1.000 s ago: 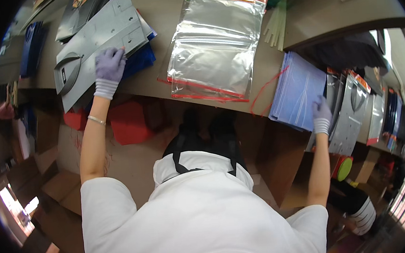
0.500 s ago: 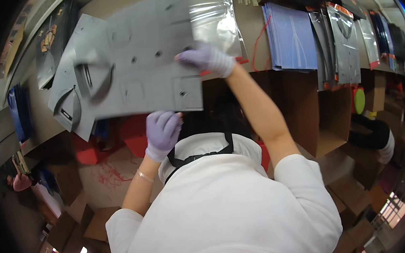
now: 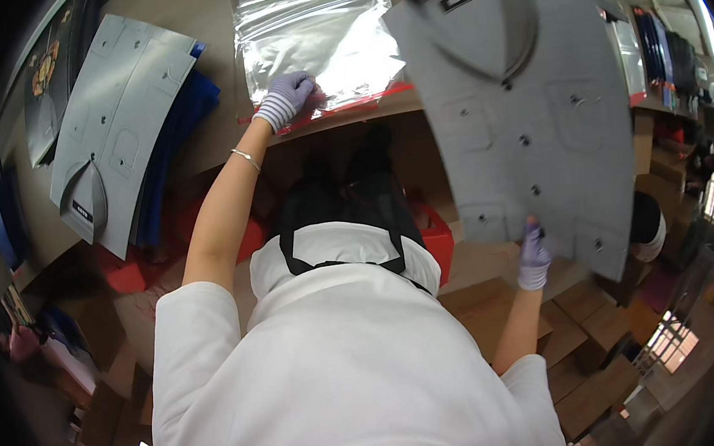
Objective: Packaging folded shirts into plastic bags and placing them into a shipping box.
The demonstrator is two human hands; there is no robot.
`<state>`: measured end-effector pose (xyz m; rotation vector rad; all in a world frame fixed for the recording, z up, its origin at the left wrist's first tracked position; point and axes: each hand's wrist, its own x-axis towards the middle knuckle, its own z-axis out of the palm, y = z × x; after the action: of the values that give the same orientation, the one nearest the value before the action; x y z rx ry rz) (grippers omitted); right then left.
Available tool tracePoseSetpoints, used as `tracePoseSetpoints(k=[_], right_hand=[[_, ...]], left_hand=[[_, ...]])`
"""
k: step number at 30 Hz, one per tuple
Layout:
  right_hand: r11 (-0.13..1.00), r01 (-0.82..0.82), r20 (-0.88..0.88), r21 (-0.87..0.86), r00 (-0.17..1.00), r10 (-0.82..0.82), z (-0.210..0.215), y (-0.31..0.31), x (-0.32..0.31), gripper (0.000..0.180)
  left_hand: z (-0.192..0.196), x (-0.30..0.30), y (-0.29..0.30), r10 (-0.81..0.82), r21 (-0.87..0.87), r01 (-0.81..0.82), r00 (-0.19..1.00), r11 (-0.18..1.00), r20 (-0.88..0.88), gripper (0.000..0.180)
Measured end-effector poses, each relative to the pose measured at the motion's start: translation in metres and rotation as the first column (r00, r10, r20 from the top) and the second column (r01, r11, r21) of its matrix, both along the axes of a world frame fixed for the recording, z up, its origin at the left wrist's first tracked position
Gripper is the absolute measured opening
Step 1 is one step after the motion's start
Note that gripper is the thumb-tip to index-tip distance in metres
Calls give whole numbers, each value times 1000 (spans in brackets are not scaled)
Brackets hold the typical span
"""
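Note:
A folded grey shirt [image 3: 499,151] with a collar, dark buttons and pockets is held up on the right, its collar at the far end. My right hand [image 3: 534,254], in a pale purple glove with a striped cuff, grips its near edge, thumb on the front. My left hand [image 3: 288,93], gloved alike, has its fingers closed at the near, red-edged end of a clear plastic bag [image 3: 314,23] lying on the table. What exactly lies between those fingertips is partly hidden. Another folded grey shirt [image 3: 114,117] rests on a stack at the left.
Blue folded pieces [image 3: 182,119] stick out beneath the left stack. Dark packaged garments [image 3: 59,71] lie farther left on the table [image 3: 186,13]. A red container [image 3: 435,246] stands below the table's edge, and cardboard boxes [image 3: 586,322] stand on the lower right.
The grey shirt in my right hand has swung from the left of the table to the right and turned. My left hand has gone from beside the shirt to the plastic bag's edge.

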<state>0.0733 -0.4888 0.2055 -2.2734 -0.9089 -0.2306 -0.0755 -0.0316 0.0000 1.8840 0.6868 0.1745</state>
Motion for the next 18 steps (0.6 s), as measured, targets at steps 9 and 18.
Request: tracePoseSetpoints(k=[9, 18], right_hand=[[992, 78, -473, -99, 873, -116, -15, -18, -75, 39], [986, 122, -448, -111, 880, -159, -4, -21, -89, 35]], left_hand=[[28, 16, -29, -417, 659, 477, 870, 581, -262, 16], [9, 24, 6, -4, -76, -10, 985, 997, -175, 21]])
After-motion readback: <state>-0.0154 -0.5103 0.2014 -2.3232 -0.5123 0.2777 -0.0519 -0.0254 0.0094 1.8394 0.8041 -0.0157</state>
